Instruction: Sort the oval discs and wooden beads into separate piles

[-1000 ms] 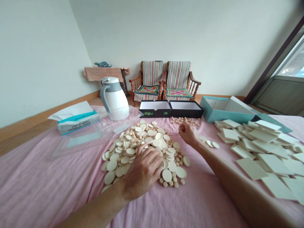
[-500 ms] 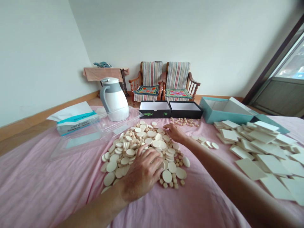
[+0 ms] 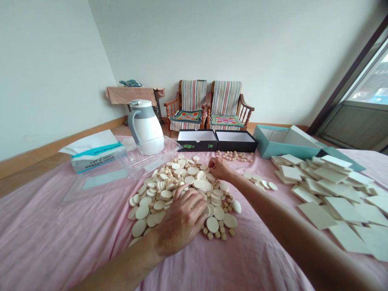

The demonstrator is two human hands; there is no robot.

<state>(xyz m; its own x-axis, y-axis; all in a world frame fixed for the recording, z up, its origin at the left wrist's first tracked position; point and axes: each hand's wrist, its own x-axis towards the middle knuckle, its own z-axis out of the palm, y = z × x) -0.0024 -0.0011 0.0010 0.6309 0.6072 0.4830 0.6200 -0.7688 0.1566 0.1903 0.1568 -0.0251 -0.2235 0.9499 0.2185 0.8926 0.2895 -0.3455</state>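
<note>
Mixed pile of pale wooden discs (image 3: 202, 185) and small wooden pieces (image 3: 228, 204) sits mid-cloth, right in front of us. Likely central so both our hands reach it.

Our left hand (image 3: 183, 216) lies palm down on the pile's near side, fingers half bent and a little apart; underside hidden, so can't tell if it has hold of anything. Reads as steadying or spreading discs.

Our right hand (image 3: 220, 168) is at the pile's far right edge, fingers curled in, thumb close to them, pinch-like. Can't see a piece in it; can't tell.

Just beyond it: separate bead cluster (image 3: 236, 156), small pieces only. Right of our forearm: loose disc group (image 3: 257, 178). Gaps around both probably keep kinds apart.

Further right, square tiles (image 3: 317, 214) overlap in a heap, well apart from the discs. Behind: left black box (image 3: 197, 144) and right black box (image 3: 236, 146) side by side, teal box (image 3: 269, 145) next to them, all open-topped, presumably handy as containers. Pink cloth (image 3: 79, 242) under everything.
</note>
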